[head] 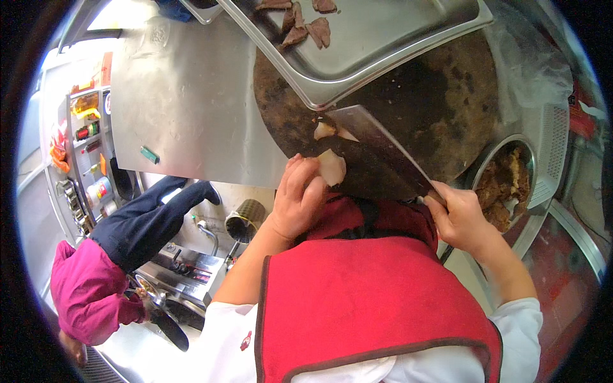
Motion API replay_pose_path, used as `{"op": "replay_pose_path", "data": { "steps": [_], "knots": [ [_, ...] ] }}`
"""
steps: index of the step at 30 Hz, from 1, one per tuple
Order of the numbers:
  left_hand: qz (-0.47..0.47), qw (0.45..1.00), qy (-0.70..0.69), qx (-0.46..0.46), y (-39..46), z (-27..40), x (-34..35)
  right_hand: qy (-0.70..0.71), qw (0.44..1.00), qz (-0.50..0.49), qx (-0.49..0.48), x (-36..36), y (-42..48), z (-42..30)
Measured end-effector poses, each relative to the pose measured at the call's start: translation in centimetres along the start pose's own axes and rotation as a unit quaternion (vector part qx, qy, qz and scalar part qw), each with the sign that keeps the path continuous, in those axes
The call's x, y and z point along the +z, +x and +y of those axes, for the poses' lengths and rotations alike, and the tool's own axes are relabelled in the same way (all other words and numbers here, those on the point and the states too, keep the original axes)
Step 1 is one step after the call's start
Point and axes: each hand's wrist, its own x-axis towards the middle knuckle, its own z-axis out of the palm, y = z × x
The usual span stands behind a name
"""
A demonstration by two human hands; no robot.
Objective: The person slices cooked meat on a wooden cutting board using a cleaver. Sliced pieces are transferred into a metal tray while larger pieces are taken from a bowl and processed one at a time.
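Observation:
My right hand (452, 213) grips the handle of a cleaver (388, 146), whose broad blade slants up and left over the round, dark-stained chopping block (431, 105). At the block's near edge, my left hand (301, 186) pinches a pale, flat piece of food (332, 167) between thumb and fingers; what food it is I cannot tell. Small pale pieces (324, 130) lie on the block by the blade's far end. A steel tray (383, 62) overlaps the block's far side, with several slices of brown meat (295, 28) in it.
A steel bowl of brown meat chunks (503, 186) stands right of the block, beside a perforated tray (550, 148) and clear plastic film (531, 72). A small green object (149, 154) lies on the steel worktop (201, 110). At lower left a co-worker (96, 297) is at a stove (187, 268), near stocked shelves (86, 143).

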Motion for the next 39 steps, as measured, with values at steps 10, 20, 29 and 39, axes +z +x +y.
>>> {"op": "replay_pose_path", "data": {
  "steps": [10,20,29,39],
  "knots": [
    [-0.020,0.998,-0.059,-0.023,-1.3,0.3,-0.4,0.339,0.907,0.035,0.247,1.1,-2.8,2.2],
    [-0.038,0.993,-0.051,-0.104,-1.1,1.5,-0.1,0.467,0.851,0.065,0.231,2.0,-1.9,3.9],
    [-0.001,0.990,-0.063,-0.126,-1.0,1.0,0.8,0.460,0.852,0.088,0.235,2.1,-2.9,4.6],
    [0.070,0.953,-0.114,-0.273,1.7,-0.1,0.1,0.441,0.866,0.105,0.211,4.2,-3.0,6.7]
  ]
}}
